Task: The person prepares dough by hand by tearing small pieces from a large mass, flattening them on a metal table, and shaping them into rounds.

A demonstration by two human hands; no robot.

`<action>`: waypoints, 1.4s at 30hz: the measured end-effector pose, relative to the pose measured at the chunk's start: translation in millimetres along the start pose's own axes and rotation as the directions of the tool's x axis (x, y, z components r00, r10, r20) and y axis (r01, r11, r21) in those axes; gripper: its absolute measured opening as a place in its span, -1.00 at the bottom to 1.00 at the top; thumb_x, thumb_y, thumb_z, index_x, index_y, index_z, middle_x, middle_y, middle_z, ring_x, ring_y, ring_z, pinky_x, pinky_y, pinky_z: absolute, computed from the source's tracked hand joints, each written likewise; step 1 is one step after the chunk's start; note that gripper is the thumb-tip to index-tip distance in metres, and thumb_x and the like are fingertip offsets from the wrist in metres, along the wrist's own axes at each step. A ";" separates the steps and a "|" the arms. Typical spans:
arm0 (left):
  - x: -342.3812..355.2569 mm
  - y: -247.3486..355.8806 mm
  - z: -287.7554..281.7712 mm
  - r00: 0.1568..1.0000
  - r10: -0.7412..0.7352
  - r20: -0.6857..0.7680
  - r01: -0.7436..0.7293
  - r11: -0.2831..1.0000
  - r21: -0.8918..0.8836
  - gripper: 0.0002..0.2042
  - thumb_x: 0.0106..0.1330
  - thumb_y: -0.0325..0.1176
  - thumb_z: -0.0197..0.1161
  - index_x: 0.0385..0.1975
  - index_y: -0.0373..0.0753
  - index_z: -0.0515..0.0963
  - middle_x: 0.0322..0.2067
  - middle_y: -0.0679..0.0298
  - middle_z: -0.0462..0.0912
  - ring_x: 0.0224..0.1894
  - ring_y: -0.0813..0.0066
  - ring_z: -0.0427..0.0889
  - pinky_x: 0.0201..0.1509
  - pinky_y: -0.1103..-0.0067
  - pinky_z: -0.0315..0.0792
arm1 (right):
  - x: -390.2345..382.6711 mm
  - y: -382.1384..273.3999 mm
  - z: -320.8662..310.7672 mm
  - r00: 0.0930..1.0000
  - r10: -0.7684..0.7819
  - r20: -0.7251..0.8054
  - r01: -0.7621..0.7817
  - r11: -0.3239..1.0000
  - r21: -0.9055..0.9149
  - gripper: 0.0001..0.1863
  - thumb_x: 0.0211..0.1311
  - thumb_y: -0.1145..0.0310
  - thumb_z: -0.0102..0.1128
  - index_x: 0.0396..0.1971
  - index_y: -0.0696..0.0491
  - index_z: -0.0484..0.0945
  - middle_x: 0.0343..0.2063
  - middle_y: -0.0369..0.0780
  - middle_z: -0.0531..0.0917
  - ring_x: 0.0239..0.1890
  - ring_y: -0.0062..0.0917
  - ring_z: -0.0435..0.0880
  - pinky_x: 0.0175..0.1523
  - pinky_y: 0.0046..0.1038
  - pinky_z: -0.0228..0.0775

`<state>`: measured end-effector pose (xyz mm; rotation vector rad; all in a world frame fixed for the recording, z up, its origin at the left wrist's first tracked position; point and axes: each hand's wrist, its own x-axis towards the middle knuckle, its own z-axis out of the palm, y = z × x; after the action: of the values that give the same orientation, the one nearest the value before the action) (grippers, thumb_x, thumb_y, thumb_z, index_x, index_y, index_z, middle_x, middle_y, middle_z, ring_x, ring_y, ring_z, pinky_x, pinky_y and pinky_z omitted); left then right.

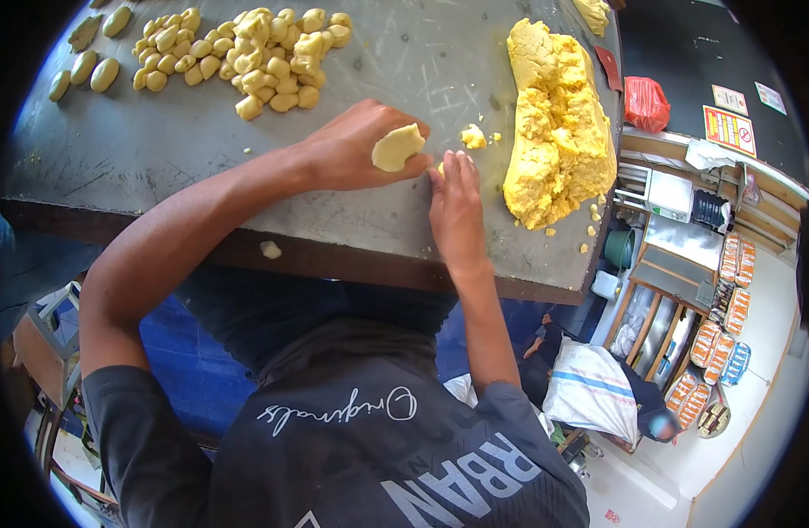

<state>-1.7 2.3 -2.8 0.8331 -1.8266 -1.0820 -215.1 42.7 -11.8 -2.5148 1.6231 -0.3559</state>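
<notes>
A flattened round of pale dough (398,148) rests in my left hand (356,145), which is curled around it near the middle of the table. Close beside it, my right hand (457,216) has its fingers drawn together. A bit of yellow paste (441,169) shows at the thumb and fingertips of that hand, partly hidden. Just beyond the right fingers lie small crumbs of yellow paste (474,136). Farther right sits a long, crumbly mass of yellow paste (558,132). Many pale dough balls (277,66) are heaped at the far left.
The grey metal table (184,158) has a dark front edge close to my body. Several smooth oval pieces (104,75) lie at its far left corner. A red plastic bag (646,104) is beyond the right edge. Another person sits low at right by a white sack (591,387).
</notes>
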 end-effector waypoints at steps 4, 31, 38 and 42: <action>-0.9 -0.3 -3.4 0.999 -0.025 0.021 0.025 1.000 -0.009 -0.70 0.19 -0.31 0.27 -0.67 -0.29 0.34 -0.78 0.15 0.29 -0.67 0.23 0.16 -0.57 0.42 0.22 | 3.7 9.8 -16.9 0.964 0.187 0.188 -0.261 0.800 0.541 -0.50 0.25 0.35 0.17 0.09 0.32 0.31 -0.04 0.02 0.50 0.15 -0.23 0.41 0.19 -0.26 0.31; 1.5 5.2 -5.3 0.996 -0.079 0.039 0.078 0.997 0.009 -0.80 0.13 -0.31 0.28 -0.54 -0.31 0.47 -0.67 0.08 0.46 -0.59 0.11 0.38 -0.47 0.40 0.36 | -3.7 -14.6 -14.0 0.999 0.008 0.050 -0.023 0.951 0.307 -0.50 0.14 0.35 0.25 0.03 0.28 0.37 -0.03 0.13 0.49 0.07 0.02 0.43 0.19 -0.23 0.28; 2.1 4.0 -6.9 0.994 -0.103 0.045 0.102 0.995 0.021 -0.81 0.10 -0.33 0.28 -0.53 -0.33 0.49 -0.64 0.04 0.51 -0.57 0.05 0.46 -0.45 0.39 0.39 | 11.3 -30.0 -41.3 0.980 0.187 -0.062 -0.106 0.764 0.636 -0.53 -0.03 0.43 0.41 -0.11 0.27 0.48 -0.26 0.00 0.64 -0.20 -0.28 0.66 -0.04 -0.42 0.47; 1.8 0.7 -8.5 0.990 -0.113 0.083 0.115 0.993 -0.012 -0.85 0.04 -0.40 0.28 -0.49 -0.33 0.50 -0.62 0.04 0.52 -0.54 0.05 0.48 -0.42 0.39 0.39 | 23.3 -48.1 -56.0 0.985 0.092 -0.149 0.030 0.748 0.664 -0.54 -0.05 0.44 0.43 -0.12 0.25 0.49 -0.21 -0.03 0.64 -0.18 -0.37 0.66 -0.04 -0.44 0.46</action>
<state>5.1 -2.0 0.8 0.9046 -1.8538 -1.2181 -178.4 42.6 56.4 -1.9365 1.2616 -0.9801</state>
